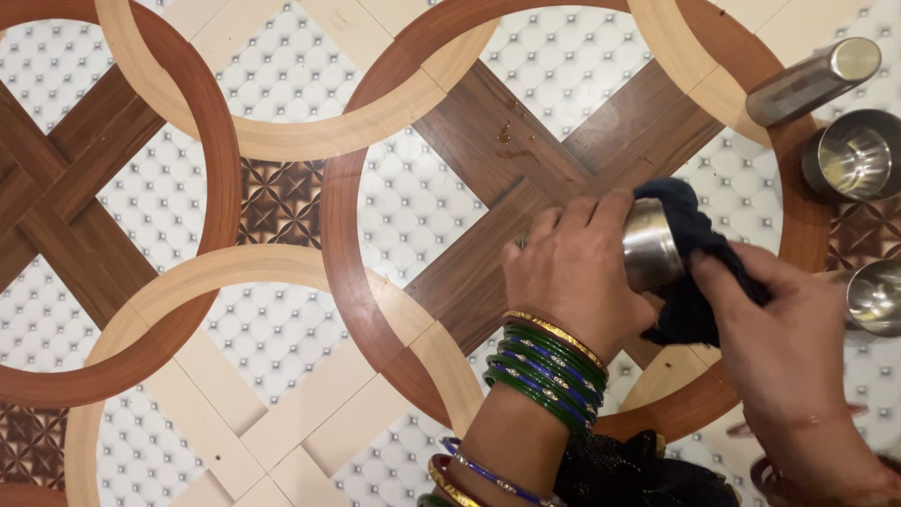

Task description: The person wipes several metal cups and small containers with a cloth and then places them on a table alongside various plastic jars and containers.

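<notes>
Fingers of the left hand (572,272) are wrapping tight around a shiny steel tumbler (652,246); the right hand (784,338) is pinching a dark cloth (690,282) against its mouth.

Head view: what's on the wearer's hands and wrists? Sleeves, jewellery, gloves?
Both hands bare, no gloves, no sleeves in view. The left hand has a stack of green bangles at the wrist, edged by a gold one, with blue and gold bangles further up the forearm. The right hand shows only a thin thread-like band at the wrist.

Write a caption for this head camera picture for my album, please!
Left hand holds a steel cup while right hand rubs it with a dark cloth.
</notes>
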